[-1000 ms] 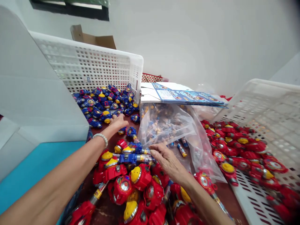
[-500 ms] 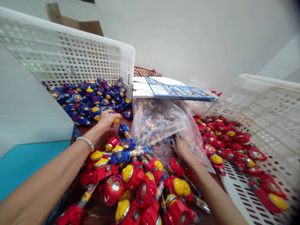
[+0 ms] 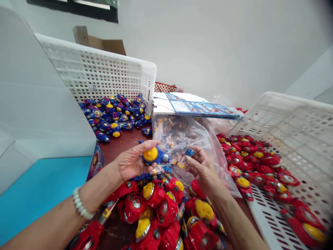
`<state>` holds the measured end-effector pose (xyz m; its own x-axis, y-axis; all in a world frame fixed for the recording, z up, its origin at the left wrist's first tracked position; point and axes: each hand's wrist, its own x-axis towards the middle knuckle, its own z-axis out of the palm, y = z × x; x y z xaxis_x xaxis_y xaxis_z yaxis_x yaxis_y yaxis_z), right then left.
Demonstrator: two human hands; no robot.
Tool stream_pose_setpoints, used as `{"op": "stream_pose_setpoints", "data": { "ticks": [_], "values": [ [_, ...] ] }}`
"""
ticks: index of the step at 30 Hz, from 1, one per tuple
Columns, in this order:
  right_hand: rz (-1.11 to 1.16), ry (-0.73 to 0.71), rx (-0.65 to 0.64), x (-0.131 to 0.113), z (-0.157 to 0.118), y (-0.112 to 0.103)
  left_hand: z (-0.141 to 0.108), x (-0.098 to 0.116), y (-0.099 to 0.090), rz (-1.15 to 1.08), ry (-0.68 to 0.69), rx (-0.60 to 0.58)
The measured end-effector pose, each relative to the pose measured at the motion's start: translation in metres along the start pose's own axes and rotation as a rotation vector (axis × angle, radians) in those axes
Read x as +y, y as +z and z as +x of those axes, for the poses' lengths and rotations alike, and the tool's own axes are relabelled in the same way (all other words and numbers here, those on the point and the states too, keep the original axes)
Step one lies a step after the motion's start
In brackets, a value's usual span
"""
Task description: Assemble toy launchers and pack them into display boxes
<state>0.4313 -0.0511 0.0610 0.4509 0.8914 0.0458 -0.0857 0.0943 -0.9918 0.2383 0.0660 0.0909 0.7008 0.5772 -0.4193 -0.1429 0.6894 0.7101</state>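
My left hand (image 3: 135,160), with a beaded bracelet (image 3: 81,204) at its wrist, is closed round a blue toy piece (image 3: 153,155) with a yellow disc and a silver stub pointing right. Pinched in the fingers of my right hand (image 3: 201,165) is a small clear tube with a blue cap (image 3: 184,159), tilted, its lower end toward the stub but apart from it. Behind the right hand lies a clear plastic bag (image 3: 203,135) of similar small tubes. Red toys with yellow discs (image 3: 153,190) are heaped below both hands, a blue one with a tube attached among them.
A white basket (image 3: 114,66) at the left has blue toy pieces (image 3: 114,114) at its opening. Another white basket (image 3: 288,118) at the right holds red ones (image 3: 260,163). Flattened printed cartons (image 3: 192,104) lie over the bag. A large open box with a blue inside (image 3: 52,180) stands left.
My left hand has come from the blue pile toward the middle with a blue toy piece. My right hand has lifted out of the bag with a tube. The view has shifted slightly.
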Motion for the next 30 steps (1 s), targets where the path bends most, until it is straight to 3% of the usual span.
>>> {"op": "stream_pose_setpoints", "data": {
  "ticks": [3,5,13,17,21,23,25,30],
  "values": [
    [0.186,-0.026,0.038,-0.005,-0.008,0.021,-0.009,-0.014,0.006,-0.039,0.026,0.017],
    [0.177,-0.029,0.010,-0.007,-0.014,0.027,-0.011,-0.020,0.005,-0.080,0.018,0.025],
    [-0.352,-0.203,-0.191,-0.007,-0.030,0.013,-0.016,-0.030,0.004,-0.130,0.059,0.081],
    [-0.453,-0.203,-0.182,-0.009,-0.034,0.011,-0.025,-0.035,0.011,-0.031,0.234,0.031],
    [-0.416,-0.007,-0.212,-0.008,-0.038,0.014,-0.031,-0.036,0.010,0.161,0.398,-0.062],
    [-0.364,0.128,-0.245,-0.008,-0.039,0.015,-0.031,-0.034,0.007,0.246,0.459,-0.071],
    [-0.381,0.172,-0.294,-0.009,-0.039,0.016,-0.028,-0.030,0.003,0.295,0.470,-0.061],
    [-0.563,-0.128,-0.261,-0.008,-0.041,0.017,-0.017,-0.029,-0.008,0.241,0.395,-0.014]
  ]
}}
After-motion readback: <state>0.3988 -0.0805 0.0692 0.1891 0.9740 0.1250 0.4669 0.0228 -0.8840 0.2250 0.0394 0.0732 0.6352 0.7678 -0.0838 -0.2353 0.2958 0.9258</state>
